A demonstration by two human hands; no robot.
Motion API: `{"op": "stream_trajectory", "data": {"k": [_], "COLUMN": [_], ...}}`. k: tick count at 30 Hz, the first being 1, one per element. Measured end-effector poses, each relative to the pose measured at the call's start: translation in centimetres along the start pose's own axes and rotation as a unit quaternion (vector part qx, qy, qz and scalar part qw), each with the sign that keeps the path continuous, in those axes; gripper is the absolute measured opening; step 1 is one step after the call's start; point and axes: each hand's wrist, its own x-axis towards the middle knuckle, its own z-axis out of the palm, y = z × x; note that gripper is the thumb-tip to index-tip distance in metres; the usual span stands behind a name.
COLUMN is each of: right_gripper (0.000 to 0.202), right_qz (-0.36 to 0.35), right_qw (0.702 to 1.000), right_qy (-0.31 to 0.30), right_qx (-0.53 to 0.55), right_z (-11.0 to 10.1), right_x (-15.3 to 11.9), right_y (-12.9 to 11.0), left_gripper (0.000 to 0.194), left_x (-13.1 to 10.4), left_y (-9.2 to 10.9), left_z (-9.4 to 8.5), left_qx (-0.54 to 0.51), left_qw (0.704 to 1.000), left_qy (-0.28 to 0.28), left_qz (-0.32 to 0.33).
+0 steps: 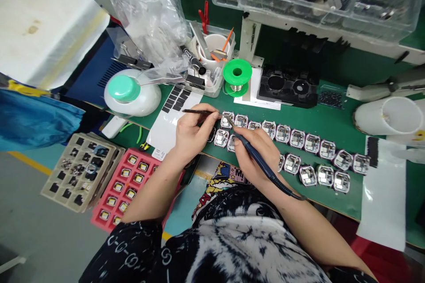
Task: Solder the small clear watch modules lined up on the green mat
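My left hand [192, 132] is closed on dark tweezers [195, 111], whose tips reach to the first watch case [227, 120] in the back row. In my right hand [259, 154] is a dark blue soldering iron [255, 155], gripped like a pen, its tip at that same watch case. Several more open watch cases with circuit boards inside stand in two rows on the green mat, such as this back-row watch case [312, 143] and this front-row watch case [308, 175]. My hands hide part of the front row.
Behind the rows stand a green solder spool [237, 72], a black fixture [288, 86] and a tub of tools [212, 84]. Left are a white bottle [142, 97], a red tray [114, 190] and beige trays [63, 199]. A clear parts bin [315, 13] overhangs the back; a white cup [368, 117] sits right.
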Motion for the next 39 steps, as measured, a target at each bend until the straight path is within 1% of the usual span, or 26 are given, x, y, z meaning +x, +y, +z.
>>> {"op": "stream_trajectory", "data": {"k": [5, 11, 17, 24, 39], "right_gripper": [0.03, 0.029, 0.028, 0.029, 0.031], "right_qz": [0.002, 0.002, -0.001, -0.002, 0.003], "right_qw": [1.0, 1.0, 1.0, 1.0, 0.999], "right_qy": [0.003, 0.001, -0.003, -0.014, -0.025], "right_qx": [-0.003, -0.016, -0.014, -0.012, -0.023], "right_z": [-0.04, -0.03, -0.05, 0.04, 0.2], "right_x": [0.02, 0.04, 0.08, 0.17, 0.33], "right_y": [-0.03, 0.06, 0.05, 0.11, 0.06], "left_gripper": [0.014, 0.012, 0.011, 0.011, 0.011], "left_x": [0.03, 0.22, 0.4, 0.48, 0.39], "left_y": [-0.03, 0.1, 0.3, 0.32, 0.32], "left_z": [-0.15, -0.11, 0.03, -0.09, -0.08], "left_qx": [0.024, 0.076, 0.128, 0.166, 0.168], "left_qw": [0.999, 0.996, 0.988, 0.983, 0.983], "left_qy": [-0.007, -0.014, -0.01, -0.002, 0.0], "left_qz": [0.021, 0.046, 0.086, 0.081, 0.078]}}
